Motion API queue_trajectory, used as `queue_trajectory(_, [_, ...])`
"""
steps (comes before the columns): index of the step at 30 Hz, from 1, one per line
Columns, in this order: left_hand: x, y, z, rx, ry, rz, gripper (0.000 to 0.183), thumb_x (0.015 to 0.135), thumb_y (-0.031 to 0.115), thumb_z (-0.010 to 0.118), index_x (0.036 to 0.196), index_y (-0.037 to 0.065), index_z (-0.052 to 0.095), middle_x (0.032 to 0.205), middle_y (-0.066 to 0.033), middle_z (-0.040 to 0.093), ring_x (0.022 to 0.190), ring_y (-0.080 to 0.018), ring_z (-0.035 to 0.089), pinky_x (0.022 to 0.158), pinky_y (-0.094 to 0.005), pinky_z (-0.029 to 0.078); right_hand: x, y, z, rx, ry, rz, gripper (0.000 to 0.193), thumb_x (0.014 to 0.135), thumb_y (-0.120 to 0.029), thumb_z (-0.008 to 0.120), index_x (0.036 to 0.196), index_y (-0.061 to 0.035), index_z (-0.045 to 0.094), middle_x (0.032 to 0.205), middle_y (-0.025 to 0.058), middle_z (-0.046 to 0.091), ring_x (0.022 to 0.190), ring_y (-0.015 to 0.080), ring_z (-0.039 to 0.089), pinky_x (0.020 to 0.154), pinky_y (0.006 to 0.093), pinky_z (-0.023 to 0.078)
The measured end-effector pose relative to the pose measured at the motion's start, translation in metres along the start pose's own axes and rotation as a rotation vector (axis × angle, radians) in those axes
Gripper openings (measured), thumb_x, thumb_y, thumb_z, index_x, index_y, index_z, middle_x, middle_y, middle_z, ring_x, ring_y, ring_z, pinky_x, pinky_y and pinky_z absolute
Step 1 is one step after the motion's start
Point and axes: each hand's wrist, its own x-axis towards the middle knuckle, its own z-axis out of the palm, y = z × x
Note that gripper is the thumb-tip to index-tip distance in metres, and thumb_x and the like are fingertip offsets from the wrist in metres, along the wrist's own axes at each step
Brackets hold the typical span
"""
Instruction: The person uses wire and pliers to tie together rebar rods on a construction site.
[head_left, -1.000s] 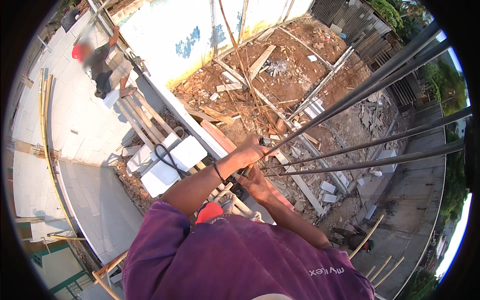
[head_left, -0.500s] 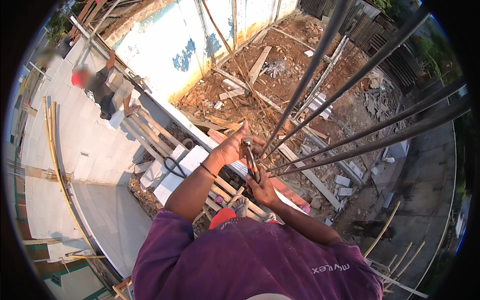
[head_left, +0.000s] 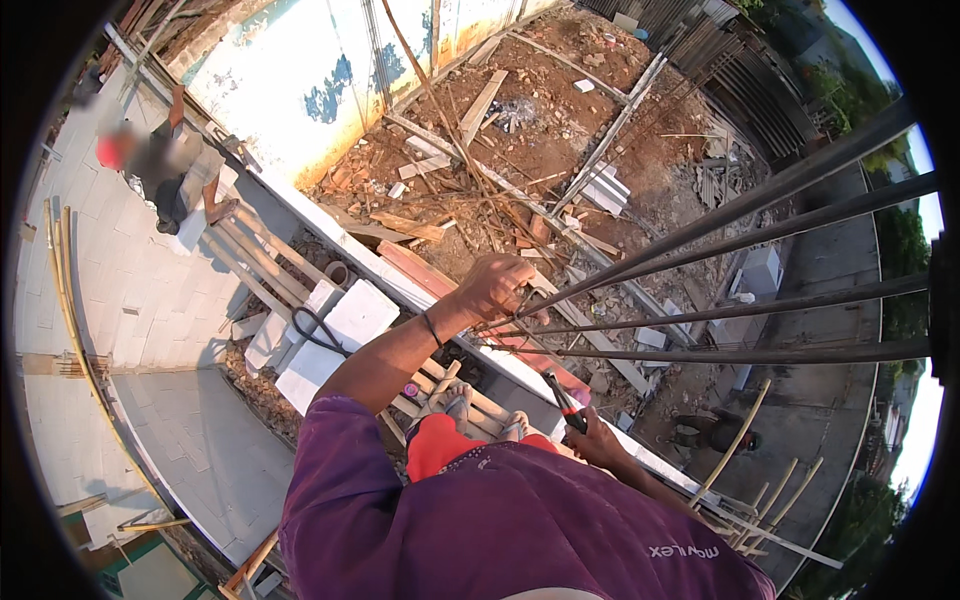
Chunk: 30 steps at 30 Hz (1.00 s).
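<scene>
My left hand [head_left: 497, 288] is at the lower part of a cluster of dark steel reinforcing bars [head_left: 700, 255], its fingers curled. Dark thin wire or bar shows by the fingertips; what the hand grips, if anything, I cannot make out. Lower and to the right, my right hand [head_left: 597, 440] is closed round a pair of pincers [head_left: 567, 402] with black and red handles. The tool's jaws point up and left, apart from the bars. My feet [head_left: 457, 408] rest on poles laid side by side beneath me.
White blocks [head_left: 362, 316] with a black loop lie at my left. A long wall top [head_left: 400, 285] runs diagonally past me. Another person [head_left: 190, 170] sits at the upper left. Planks [head_left: 484, 105] and rubble cover the ground beyond. Bamboo poles [head_left: 735, 445] stick up at lower right.
The pincers have moved down and right in my right hand, away from my left. My left hand's fingers, spread before, have curled by the bars. The whole view has shifted.
</scene>
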Motion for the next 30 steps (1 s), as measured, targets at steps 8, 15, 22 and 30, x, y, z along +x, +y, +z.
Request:
queue_trajectory(8, [-0.003, 0.001, 0.011, -0.004, 0.221, 0.286, 0.035, 0.076, 0.032, 0.081, 0.087, 0.008, 0.057, 0.074, -0.0067, 0.057, 0.064, -0.0270, 0.061, 0.055, -0.0394, 0.046, -0.033, -0.076, -0.107, -0.526, 0.471, -0.299, 0.023, 0.090, -0.021, 0.068, 0.088, -0.0016, 0.057, 0.078, 0.0191, 0.060, 0.076, 0.0430, 0.061, 0.065, 0.0498, 0.047])
queue_trajectory(15, [-0.008, -0.012, 0.006, 0.032, 0.222, 0.321, 0.036, 0.074, 0.031, 0.080, 0.093, 0.005, 0.064, 0.074, -0.0047, 0.061, 0.066, -0.0235, 0.063, 0.056, -0.0368, 0.048, 0.026, -0.118, -0.177, -0.873, 0.581, -0.614, 0.018, 0.079, -0.008, 0.071, 0.096, -0.0036, 0.068, 0.098, 0.0156, 0.066, 0.084, 0.0372, 0.064, 0.079, 0.0490, 0.051])
queue_trajectory(22, [-0.015, -0.018, -0.009, 0.095, 0.125, 0.279, 0.030, 0.076, 0.024, 0.077, 0.092, 0.002, 0.066, 0.073, -0.0059, 0.063, 0.066, -0.0236, 0.063, 0.057, -0.0368, 0.048, 0.105, -0.173, -0.201, -1.028, 0.707, -0.880, 0.046, 0.074, -0.001, 0.068, 0.119, -0.0014, 0.057, 0.138, 0.0209, 0.052, 0.132, 0.0403, 0.047, 0.110, 0.0589, 0.034])
queue_trajectory(30, [-0.020, -0.022, -0.005, -0.027, 0.126, 0.239, 0.021, 0.078, 0.017, 0.076, 0.086, 0.003, 0.062, 0.079, -0.0070, 0.066, 0.069, -0.0238, 0.064, 0.058, -0.0373, 0.049, 0.156, -0.203, -0.204, -1.003, 0.511, -1.039, 0.059, 0.064, 0.012, 0.063, 0.121, -0.0013, 0.051, 0.154, 0.0225, 0.031, 0.146, 0.0470, 0.026, 0.117, 0.0642, 0.026])
